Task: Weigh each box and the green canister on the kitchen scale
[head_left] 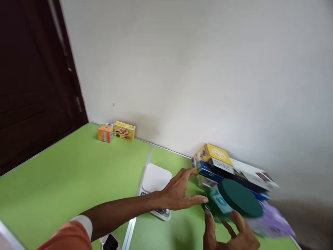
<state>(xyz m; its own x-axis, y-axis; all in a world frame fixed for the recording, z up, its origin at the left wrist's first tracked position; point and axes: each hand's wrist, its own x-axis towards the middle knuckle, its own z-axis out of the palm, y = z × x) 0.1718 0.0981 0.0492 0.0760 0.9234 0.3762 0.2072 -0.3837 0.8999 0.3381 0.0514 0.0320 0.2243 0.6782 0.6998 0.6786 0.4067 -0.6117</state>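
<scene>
A green jar (217,208) with a wide dark green lid (241,198) and a light blue label leans at a slant in the picture, on the right of the green table. My left hand (179,194) reaches toward it from the left, fingers spread. Its thumb tip is at the jar's side, and its fingertips are by a stack of boxes. My right hand (230,232) is at the jar's near side, thumb and fingers apart. Whether its fingertips touch the jar is hard to tell. Behind the jar are a yellow box (218,154) and a blue box (208,170).
A white kitchen scale (156,177) lies partly under my left forearm. An orange box (105,133) and a yellow box (125,131) stand at the far left by the wall. A purple packet (273,220) lies right of the jar. A dark-screened object (110,242) shows at the bottom.
</scene>
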